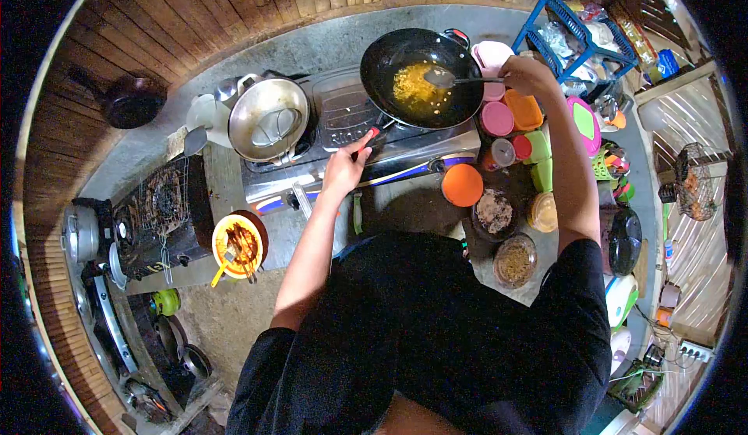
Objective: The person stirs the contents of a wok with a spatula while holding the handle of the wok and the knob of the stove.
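A black wok point(382, 84) sits on the right side of the gas stove point(421, 157), with yellow, chopped-looking food point(415, 84) in oil at its bottom. My left hand point(347, 166) is closed round the wok's black-and-red handle point(376, 133) at the near side. From the right, my right hand point(531, 74) grips the handle of a spatula point(440, 79), whose head rests in the wok beside the food. On the stove's left side stands a steel pan point(243, 127) with a wire strainer point(274, 126) inside.
Lidded containers, including an orange one point(463, 185), crowd the right, near a bowl of brown crumbly food point(494, 211). A blue rack point(580, 38) stands behind them. At left are a grill point(162, 205) and a yellow-rimmed bowl point(220, 239) with a brush.
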{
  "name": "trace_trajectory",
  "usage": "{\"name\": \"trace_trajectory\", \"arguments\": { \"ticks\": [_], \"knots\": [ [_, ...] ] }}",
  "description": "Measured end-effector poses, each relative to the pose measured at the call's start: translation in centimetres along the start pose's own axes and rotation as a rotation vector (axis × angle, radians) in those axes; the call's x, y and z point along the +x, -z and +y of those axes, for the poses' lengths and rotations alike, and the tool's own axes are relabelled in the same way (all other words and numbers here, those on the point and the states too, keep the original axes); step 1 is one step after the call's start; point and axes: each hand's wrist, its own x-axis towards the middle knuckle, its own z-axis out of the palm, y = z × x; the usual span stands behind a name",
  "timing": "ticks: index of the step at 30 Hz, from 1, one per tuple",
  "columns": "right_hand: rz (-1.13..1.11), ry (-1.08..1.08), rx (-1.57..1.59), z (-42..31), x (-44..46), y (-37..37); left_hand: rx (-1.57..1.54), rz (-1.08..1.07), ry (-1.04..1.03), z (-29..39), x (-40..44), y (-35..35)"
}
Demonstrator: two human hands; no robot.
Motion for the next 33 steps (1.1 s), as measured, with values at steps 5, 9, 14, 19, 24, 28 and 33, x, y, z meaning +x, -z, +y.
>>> {"name": "trace_trajectory", "arguments": {
  "ticks": [5,9,14,19,24,28,33],
  "knots": [
    [-0.039,-0.182,-0.319,-2.0,-1.3,1.2,-0.011,-0.003,-0.005,-0.7,0.2,-0.3],
    [-0.076,0.152,-0.389,3.5,2.8,-5.4,-0.045,0.002,-0.035,-1.0,0.3,-0.5],
    [0.098,0.217,-0.344,0.4,2.1,-6.3,-0.016,-0.016,0.010,0.1,-0.1,0.0],
    [0.067,0.072,-0.246,-3.6,2.8,-7.0,0.013,0.001,-0.009,0.4,-0.2,0.2],
    [0.177,-0.109,-0.027,-5.8,1.7,-4.9,0.008,-0.004,-0.015,-0.6,0.2,-0.1],
    [0.447,0.100,-0.010,-2.2,2.1,-4.7,0.007,-0.019,0.018,-0.3,0.2,0.0],
    [0.127,-0.157,-0.343,-2.1,0.7,-0.8,-0.004,-0.013,0.014,-0.5,0.3,-0.2]
  ]
}}
